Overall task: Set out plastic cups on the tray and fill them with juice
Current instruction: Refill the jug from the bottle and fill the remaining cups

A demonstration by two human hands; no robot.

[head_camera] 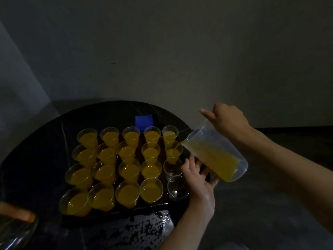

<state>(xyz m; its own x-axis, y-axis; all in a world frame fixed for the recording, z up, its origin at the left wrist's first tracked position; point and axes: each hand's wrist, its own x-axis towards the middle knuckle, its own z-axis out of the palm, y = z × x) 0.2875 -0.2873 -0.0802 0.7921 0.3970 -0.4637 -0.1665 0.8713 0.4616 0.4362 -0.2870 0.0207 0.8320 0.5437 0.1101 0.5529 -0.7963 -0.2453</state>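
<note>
Most of the clear plastic cups (129,170) are sitting full, while at far left a blurred clear container (16,230) with an orange part is lying on the dark round desk (36,141); cannot tell what it is. Cups are looking thin, tapered and light, and are crowding rim to rim on the dark tray (158,204), so one nudge is likely tipping several. Blue square thing (144,120) is sitting just behind the tray. Wet patch (144,230) is glinting on the glossy desk in front, probably making it slippery there. Thin juice stream (178,145) is dropping into the second cup (173,152) of the right column; narrow mouth plus dim light is making overshoot or overfill likely. Two empty cups (177,188) are waiting nearer in that column. Left hand (196,175) is spreading flat, fingers straight, propping the jug from below and hovering close beside the empties, so it is risking knocking them. Translucent smooth plastic jug (214,152) is tilting steeply, orange juice (221,163) pooling along its lower side; a quicker tilt is risking a surge. Right hand (227,120) is gripping the jug's upper side, fingers curled, thumb sticking out.
</note>
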